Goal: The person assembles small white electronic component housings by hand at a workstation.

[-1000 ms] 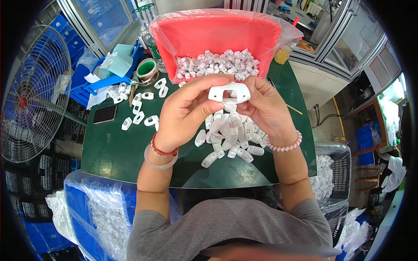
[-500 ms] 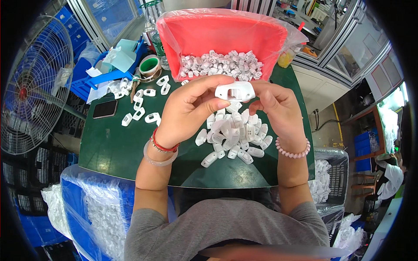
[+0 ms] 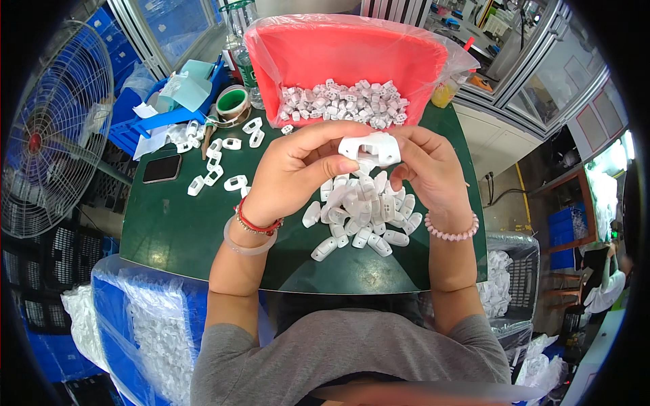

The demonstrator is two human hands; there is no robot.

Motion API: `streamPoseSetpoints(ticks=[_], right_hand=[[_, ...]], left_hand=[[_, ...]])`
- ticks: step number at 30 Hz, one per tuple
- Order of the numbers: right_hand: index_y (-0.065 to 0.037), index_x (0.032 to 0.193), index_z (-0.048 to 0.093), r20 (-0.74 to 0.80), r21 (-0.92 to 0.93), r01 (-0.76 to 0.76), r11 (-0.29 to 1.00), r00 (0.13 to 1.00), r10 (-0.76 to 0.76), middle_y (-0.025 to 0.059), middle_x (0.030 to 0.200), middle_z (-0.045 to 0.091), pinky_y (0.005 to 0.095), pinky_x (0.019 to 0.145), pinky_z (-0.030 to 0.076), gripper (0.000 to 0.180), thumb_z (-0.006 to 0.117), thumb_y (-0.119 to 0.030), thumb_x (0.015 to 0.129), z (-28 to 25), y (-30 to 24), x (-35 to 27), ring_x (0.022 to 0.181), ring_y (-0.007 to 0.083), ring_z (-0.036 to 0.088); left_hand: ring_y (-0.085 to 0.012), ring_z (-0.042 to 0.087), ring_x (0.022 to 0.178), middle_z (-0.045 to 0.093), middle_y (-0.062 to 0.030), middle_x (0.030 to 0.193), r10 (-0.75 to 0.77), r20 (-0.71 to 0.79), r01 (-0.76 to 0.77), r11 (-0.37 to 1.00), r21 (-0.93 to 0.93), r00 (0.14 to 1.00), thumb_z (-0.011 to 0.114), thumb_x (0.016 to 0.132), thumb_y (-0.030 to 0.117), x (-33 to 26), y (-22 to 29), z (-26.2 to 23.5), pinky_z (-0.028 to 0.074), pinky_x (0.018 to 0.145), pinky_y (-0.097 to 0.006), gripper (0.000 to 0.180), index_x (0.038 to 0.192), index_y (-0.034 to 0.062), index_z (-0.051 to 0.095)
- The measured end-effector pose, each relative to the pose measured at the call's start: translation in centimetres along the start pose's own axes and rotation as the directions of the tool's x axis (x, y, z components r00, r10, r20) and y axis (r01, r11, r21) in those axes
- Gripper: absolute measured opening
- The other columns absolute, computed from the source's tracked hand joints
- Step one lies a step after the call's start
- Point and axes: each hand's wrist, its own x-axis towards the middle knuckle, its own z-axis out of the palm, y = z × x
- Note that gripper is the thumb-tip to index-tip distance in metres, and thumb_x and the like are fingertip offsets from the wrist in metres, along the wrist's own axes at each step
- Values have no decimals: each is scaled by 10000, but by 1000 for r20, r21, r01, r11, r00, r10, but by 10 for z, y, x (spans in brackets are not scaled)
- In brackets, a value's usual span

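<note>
Between my two hands is a white plastic housing (image 3: 389, 150) with a rectangular opening in its middle and a small hole at each end. My left hand (image 3: 301, 162) pinches its left end between thumb and fingers. At the other end, my right hand (image 3: 437, 169) has its thumb and curled fingers on the housing. Below them lies a heap of similar white plastic housings (image 3: 379, 245) on the dark green table (image 3: 284, 267). Several more white pieces (image 3: 235, 183) lie loose to the left.
Behind my hands stands a red bin (image 3: 352, 57) lined with clear plastic, holding many small white parts (image 3: 345, 101). At the left are a phone (image 3: 162, 169), a tape roll (image 3: 233, 103), a blue tray (image 3: 145, 125) and a fan (image 3: 44, 135). Lined crates (image 3: 112, 298) flank me.
The housing has tilted, so its opening faces differently, and it has shifted slightly right. My right thumb and fingers have closed in on its right end.
</note>
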Motion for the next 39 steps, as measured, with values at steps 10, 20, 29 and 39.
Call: streamPoseSetpoints(ticks=[10,20,29,39], right_hand=[[42,962,614,-7,-164,91,982,996,-93,58,836,614,227,584,489,229,535,-153,871,2,-2,-3,714,91,559],[-7,945,561,-15,-175,130,976,991,-134,15,823,573,206,580,423,190,593,-166,845,14,4,-4,697,55,498],[-9,944,559,-31,-171,168,971,984,-176,2,820,559,195,581,414,194,582,-181,859,15,2,-5,704,47,484],[1,894,599,-18,-40,141,989,990,-142,29,1009,525,210,687,412,197,645,-170,807,6,11,2,758,78,489]], left_hand=[[-144,562,933,573,-80,1034,62,-27,-59,991,116,998,584,789,-29,0,3,0,461,798,-256,324,1109,18,564],[-146,543,987,551,-89,1118,-6,-58,9,999,54,998,602,783,-13,-1,2,3,442,848,-265,383,1158,-6,521],[-123,551,921,586,-75,1020,-139,-89,121,975,-185,986,579,845,76,-1,1,9,448,806,-248,304,1125,-22,513],[-64,527,808,602,-20,907,-125,-170,91,977,-193,977,570,863,130,0,-8,14,427,714,-202,215,1020,-17,578]])
